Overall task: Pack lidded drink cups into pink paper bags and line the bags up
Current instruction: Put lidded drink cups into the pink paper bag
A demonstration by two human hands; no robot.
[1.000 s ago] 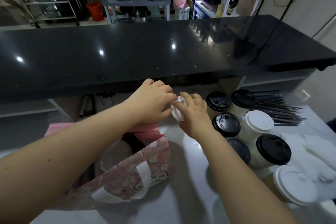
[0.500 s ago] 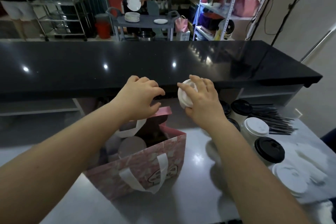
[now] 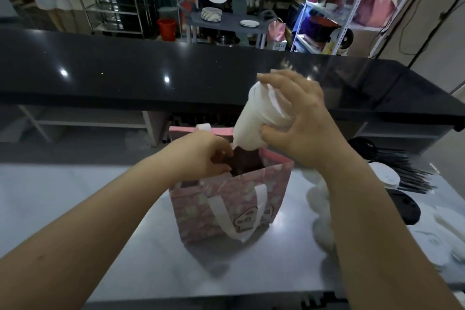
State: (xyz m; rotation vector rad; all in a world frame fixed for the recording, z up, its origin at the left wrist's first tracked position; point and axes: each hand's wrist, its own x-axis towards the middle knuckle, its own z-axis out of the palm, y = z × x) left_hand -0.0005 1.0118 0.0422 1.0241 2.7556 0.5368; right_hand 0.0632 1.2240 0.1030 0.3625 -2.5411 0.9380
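Note:
A pink paper bag [image 3: 226, 199] with white handles stands upright on the grey worktop [image 3: 75, 196]. My left hand [image 3: 201, 153] grips its near top edge and holds the mouth open. My right hand [image 3: 299, 118] grips a white lidded cup [image 3: 256, 118], tilted with its base just above the bag's opening. The inside of the bag is dark, and I cannot make out what it holds. More lidded cups, one white-lidded [image 3: 385, 176] and one black-lidded [image 3: 405, 209], stand at the right, partly hidden by my right forearm.
A black counter [image 3: 151, 75] runs across behind the worktop. Black straws [image 3: 407, 171] lie at the right beside white packets [image 3: 442, 234]. Beyond the counter a person holds a plate over a cart with stacked plates [image 3: 211, 14]. Metal shelves [image 3: 339, 7] stand at the back right.
My right hand has lifted the white cup from the cluster and swung it left over the bag. My left hand has pulled the bag upright and holds its mouth open.

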